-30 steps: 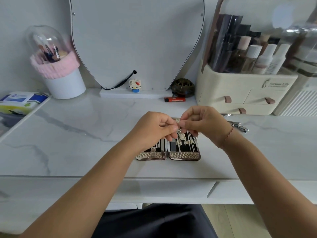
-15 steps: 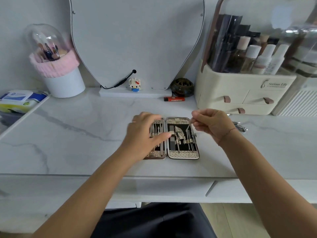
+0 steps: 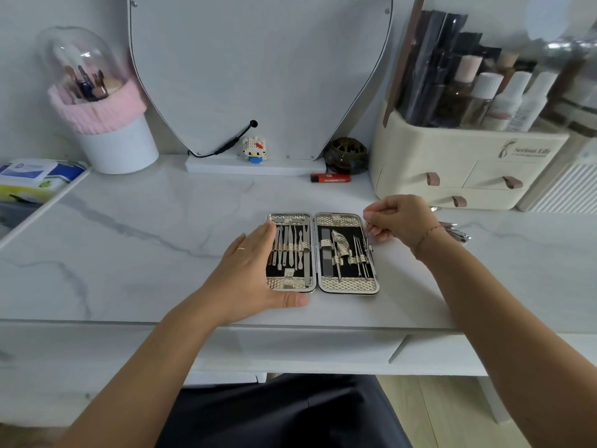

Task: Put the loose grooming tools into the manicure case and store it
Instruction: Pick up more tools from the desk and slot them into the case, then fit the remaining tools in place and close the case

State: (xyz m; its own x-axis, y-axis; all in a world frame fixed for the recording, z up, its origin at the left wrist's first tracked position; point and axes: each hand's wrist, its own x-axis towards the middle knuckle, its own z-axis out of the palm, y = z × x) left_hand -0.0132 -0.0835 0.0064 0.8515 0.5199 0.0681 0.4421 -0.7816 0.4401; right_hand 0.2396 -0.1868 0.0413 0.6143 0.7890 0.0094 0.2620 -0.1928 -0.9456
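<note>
The manicure case [image 3: 349,285] lies open flat on the marble desk, with metal tools strapped in both halves. My left hand [image 3: 248,273] lies flat over the case's left edge, fingers together, thumb along its front edge. My right hand [image 3: 399,221] hovers at the case's upper right corner, its fingertips pinched on the top of a thin metal tool [image 3: 367,242] at the right edge of the case. Loose nail clippers [image 3: 460,235] and other metal tools lie on the desk behind my right wrist, partly hidden.
A cream cosmetics organiser [image 3: 458,169] with drawers stands at the back right. A red lighter [image 3: 330,178], a dark round dish [image 3: 346,155], a mirror base with a small toy figure [image 3: 255,150] and a white brush holder [image 3: 113,137] line the back. A wipes pack [image 3: 32,179] sits far left.
Both hands came apart from above the case. My left hand dropped flat onto the case's left side, and my right hand moved to the upper right corner.
</note>
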